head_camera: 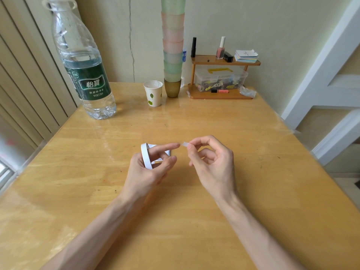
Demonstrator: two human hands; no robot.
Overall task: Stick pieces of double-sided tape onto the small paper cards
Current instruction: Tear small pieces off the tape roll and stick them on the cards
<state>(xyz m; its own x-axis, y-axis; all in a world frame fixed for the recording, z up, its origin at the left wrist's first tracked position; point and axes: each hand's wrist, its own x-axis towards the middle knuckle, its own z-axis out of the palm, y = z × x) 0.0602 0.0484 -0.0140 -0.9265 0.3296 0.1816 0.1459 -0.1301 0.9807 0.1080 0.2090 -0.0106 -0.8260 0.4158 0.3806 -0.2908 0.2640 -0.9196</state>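
While the tape piece (184,144) hangs in the air over the middle of the table (194,117), the right hand (212,162) pinches its right end between thumb and forefinger, the other fingers loosely curled. Its left end touches the tip of the left hand's (148,168) outstretched forefinger. That hand grips the white roll (145,155), held on edge, with its remaining fingers curled at it. A card (168,152) shows just behind those fingers, mostly hidden; I cannot tell whether it is held or lies on the table.

Judging from this, the piece is off the roll and not yet on a card. Being small, limp and sticky, it could cling to the left fingertip and pull askew, or fold onto itself, if the hands part unevenly. With the card half covered, the piece could also land crooked or overhang an edge.

Far left stands a water bottle (83,75); a paper cup (153,93) and a tall stack of cups (173,45) sit far centre, a small shelf (224,62) far right.
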